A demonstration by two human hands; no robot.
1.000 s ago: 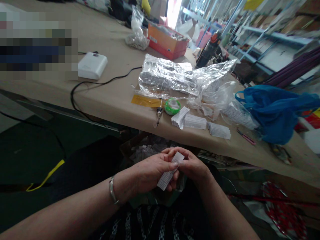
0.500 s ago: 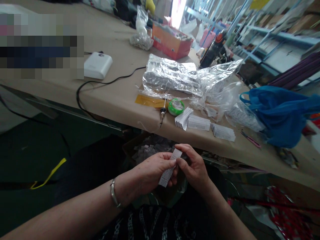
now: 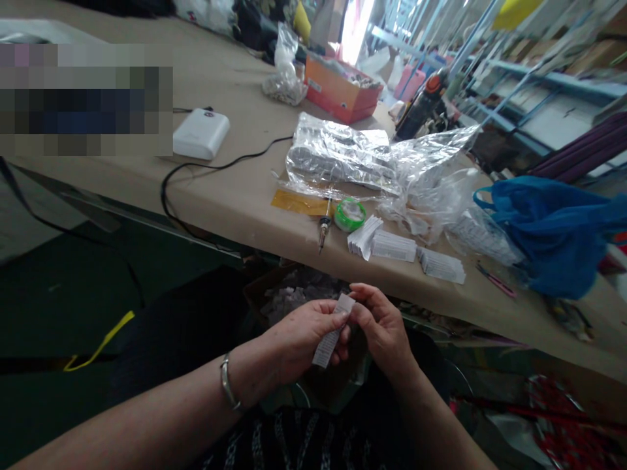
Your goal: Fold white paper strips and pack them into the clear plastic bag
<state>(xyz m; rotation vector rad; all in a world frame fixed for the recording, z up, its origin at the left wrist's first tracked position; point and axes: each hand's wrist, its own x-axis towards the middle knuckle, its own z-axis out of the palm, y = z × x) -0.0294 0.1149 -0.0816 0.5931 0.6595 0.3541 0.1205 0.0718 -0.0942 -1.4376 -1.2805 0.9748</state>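
Observation:
My left hand (image 3: pixel 308 329) is closed on a narrow white printed label (image 3: pixel 326 346), thumb on top and fingers beneath. The label lies tilted across the fingers, and small lines of print cover it. My right hand (image 3: pixel 385 326) is at the label's upper end, its thumb and fingertips closed at the edge; the exact contact is partly hidden. Below and beyond both hands stands a box (image 3: pixel 255 294) full of small translucent pieces. On the table edge beyond lie several stacks of similar labels (image 3: pixel 393 247).
On the table (image 3: pixel 235 215) are a pen-like metal-tipped tool (image 3: pixel 324 228), a green round container (image 3: pixel 349 215), a foil-like plastic bag (image 3: pixel 337 153), a white box-shaped device (image 3: pixel 200 134) with a black cable, a pink-handled cutter (image 3: pixel 497 281) and a blue bag (image 3: pixel 553 235).
The view has shifted slightly, so the table items sit a little lower and to the right. Both hands stay at the label, with the right fingers slightly shifted at its upper end.

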